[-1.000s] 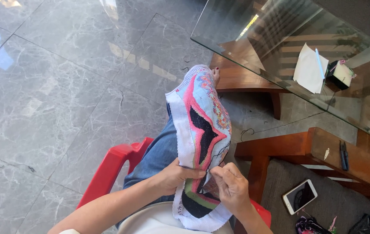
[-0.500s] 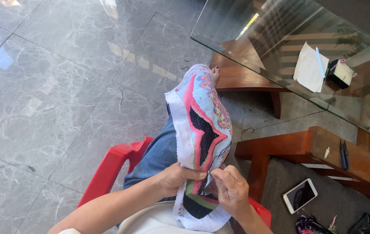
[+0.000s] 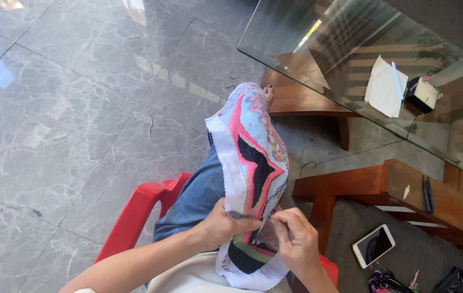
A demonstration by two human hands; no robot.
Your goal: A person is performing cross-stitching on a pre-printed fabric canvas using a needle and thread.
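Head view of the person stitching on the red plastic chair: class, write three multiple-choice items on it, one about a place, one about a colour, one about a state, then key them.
1. Where does the white smartphone lie?
A. on the grey cushion
B. on the glass tabletop
C. on the marble floor

2. What colour is the plastic chair?
A. blue
B. red
C. green

3. How is the colourful cross-stitch cloth held?
A. folded on the floor
B. by both hands over the lap
C. by one hand only

Key: 1 A, the phone rests on grey upholstery beside the wooden frame; 2 B, its arm shows bright red; 3 B, the left hand and right hand both pinch its lower part.
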